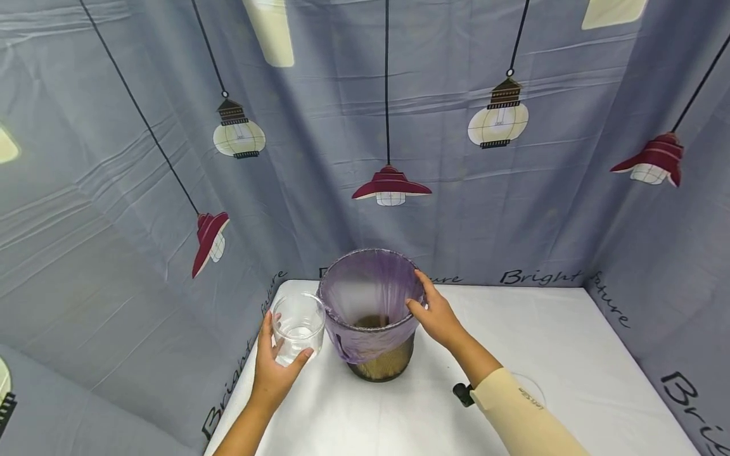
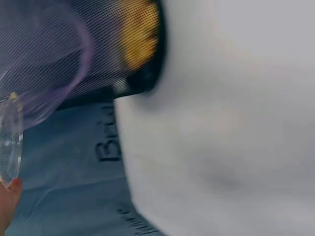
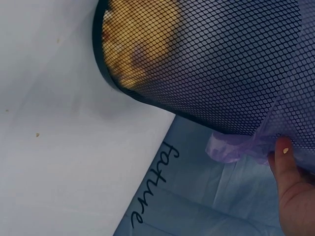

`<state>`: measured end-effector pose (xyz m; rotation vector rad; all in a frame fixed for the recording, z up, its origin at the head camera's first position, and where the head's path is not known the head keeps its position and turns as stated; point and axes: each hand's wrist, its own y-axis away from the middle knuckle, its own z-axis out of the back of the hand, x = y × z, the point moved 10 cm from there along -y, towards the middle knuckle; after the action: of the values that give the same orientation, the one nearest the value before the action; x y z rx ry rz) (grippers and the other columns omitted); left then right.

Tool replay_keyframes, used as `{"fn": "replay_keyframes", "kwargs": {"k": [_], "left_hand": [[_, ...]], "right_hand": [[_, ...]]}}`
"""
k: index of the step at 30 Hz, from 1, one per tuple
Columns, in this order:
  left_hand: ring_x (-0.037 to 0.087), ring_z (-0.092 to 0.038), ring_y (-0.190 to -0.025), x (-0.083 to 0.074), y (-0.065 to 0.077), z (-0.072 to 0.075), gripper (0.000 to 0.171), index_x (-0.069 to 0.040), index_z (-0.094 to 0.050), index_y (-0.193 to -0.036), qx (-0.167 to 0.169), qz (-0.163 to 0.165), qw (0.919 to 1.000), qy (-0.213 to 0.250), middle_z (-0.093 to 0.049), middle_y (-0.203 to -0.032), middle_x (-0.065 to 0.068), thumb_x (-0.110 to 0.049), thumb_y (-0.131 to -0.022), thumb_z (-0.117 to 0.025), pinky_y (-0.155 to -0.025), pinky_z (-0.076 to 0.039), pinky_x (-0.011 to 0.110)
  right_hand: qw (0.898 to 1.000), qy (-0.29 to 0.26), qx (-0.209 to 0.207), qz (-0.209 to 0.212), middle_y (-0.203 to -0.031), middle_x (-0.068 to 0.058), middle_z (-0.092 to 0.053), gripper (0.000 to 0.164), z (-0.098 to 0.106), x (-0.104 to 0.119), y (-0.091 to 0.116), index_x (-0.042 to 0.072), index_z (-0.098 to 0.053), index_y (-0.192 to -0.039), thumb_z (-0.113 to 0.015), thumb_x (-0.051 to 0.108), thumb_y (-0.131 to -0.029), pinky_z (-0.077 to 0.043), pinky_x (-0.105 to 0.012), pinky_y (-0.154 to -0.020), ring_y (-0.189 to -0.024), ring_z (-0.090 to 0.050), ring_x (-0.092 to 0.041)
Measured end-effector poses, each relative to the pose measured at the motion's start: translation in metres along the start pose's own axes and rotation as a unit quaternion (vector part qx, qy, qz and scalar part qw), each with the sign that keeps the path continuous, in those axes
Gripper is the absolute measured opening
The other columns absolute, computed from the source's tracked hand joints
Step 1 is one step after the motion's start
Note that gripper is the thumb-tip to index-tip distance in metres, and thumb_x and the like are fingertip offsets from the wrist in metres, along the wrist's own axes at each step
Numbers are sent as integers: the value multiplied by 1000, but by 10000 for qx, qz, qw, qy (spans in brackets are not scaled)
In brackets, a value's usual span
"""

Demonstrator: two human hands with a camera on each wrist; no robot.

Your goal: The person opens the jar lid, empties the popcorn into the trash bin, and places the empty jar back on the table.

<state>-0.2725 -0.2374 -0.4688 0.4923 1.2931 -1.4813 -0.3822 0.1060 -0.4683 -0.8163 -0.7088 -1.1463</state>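
My left hand (image 1: 274, 377) holds a clear round bowl (image 1: 299, 324) between thumb and fingers, just left of the bin's rim. A dark wire-mesh wastebasket (image 1: 393, 366) stands on the table, lined with a translucent purple bin bag (image 1: 371, 345) folded over its rim. On the bin's right side, my right hand (image 1: 439, 316) grips the rim through the bag, with the thumb towards me. Yellow-brown bits (image 3: 140, 44) show through the mesh at the bottom. A crumb sticks to a finger (image 3: 284, 152) of the right hand.
The white table (image 1: 513, 335) carries a few small crumbs (image 3: 37, 134). Grey-blue curtains (image 1: 319, 126) printed with lamps and lettering hang behind and at both sides. A small black device (image 1: 463, 394) sits by the right sleeve, with a thin pale cable.
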Motion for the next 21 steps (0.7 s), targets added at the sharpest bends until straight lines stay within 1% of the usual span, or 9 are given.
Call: {"fn": "replay_keyframes", "kwargs": {"k": [2, 4, 7, 9, 11, 14, 18, 20, 21], "left_hand": [[33, -27, -146, 5, 13, -6, 114, -18, -9, -161, 130, 78, 9998, 127, -29, -159, 12, -9, -77, -86, -110, -35, 46], [35, -30, -144, 10, 28, -15, 113, -18, -9, -161, 321, 149, 9992, 182, -31, -157, 13, -8, -78, -85, -109, -36, 50], [36, -36, -140, 18, 51, -28, 109, -21, -11, -161, 664, 301, 9972, 180, -33, -155, 10, -13, -80, -84, -108, -38, 56], [35, -40, -137, 23, 67, -37, 107, -22, -14, -160, 770, 354, 9961, 238, -37, -153, 9, -16, -80, -85, -106, -40, 57], [36, -42, -135, 27, 81, -48, 108, -19, -16, -160, 861, 334, 9953, 294, -39, -151, 11, -17, -78, -86, -105, -43, 54], [42, -45, -130, 31, 100, -68, 114, -10, -15, -159, 1040, 210, 9932, 485, -42, -146, 21, -12, -72, -89, -102, -48, 51], [46, -48, -126, 41, 124, -102, 117, -4, -12, -158, 1523, 520, 9839, 780, -41, -143, 30, -8, -70, -88, -99, -51, 45], [42, -48, -127, 47, 135, -119, 114, -7, -11, -159, 1813, 748, 9762, 928, -38, -144, 31, -8, -73, -86, -99, -50, 40], [40, -48, -127, 48, 139, -127, 112, -9, -11, -158, 1932, 742, 9726, 1061, -37, -143, 32, -8, -74, -85, -98, -50, 39]], "right_hand": [[10000, -5, -3, 5, -159, -19, -31, 74, 0, 1, 0, 25, -19, -160, -56, 35, -96, -36, -65, -107, -136, -41, -47], [10000, -2, -7, 8, -159, -19, -31, 74, 0, 1, 0, 25, -18, -160, -56, 35, -96, -36, -65, -107, -136, -41, -47], [10000, -8, 20, 20, -160, -18, -29, 74, -2, 1, 0, 25, -18, -160, -55, 35, -97, -35, -66, -108, -138, -39, -47], [10000, 7, 34, 48, -161, -17, -28, 74, -3, 0, 0, 25, -17, -160, -55, 35, -97, -34, -66, -108, -139, -38, -46], [10000, -3, 31, 53, -162, -15, -28, 74, -3, -1, 0, 26, -17, -160, -55, 36, -97, -33, -65, -109, -141, -36, -45], [10000, -5, -9, 76, -161, -15, -28, 74, -2, -1, 1, 26, -17, -160, -55, 36, -97, -33, -65, -110, -141, -36, -45], [9999, 0, -3, 105, -162, -16, -27, 74, -2, -1, 2, 25, -17, -160, -54, 35, -97, -33, -66, -109, -141, -35, -46], [9999, 30, 8, 105, -162, -17, -27, 73, -1, -1, 2, 25, -17, -160, -54, 35, -98, -32, -67, -109, -141, -35, -46], [9999, 59, -8, 90, -161, -17, -27, 74, -1, -2, 3, 25, -17, -160, -54, 35, -97, -32, -67, -109, -141, -35, -46]]}}
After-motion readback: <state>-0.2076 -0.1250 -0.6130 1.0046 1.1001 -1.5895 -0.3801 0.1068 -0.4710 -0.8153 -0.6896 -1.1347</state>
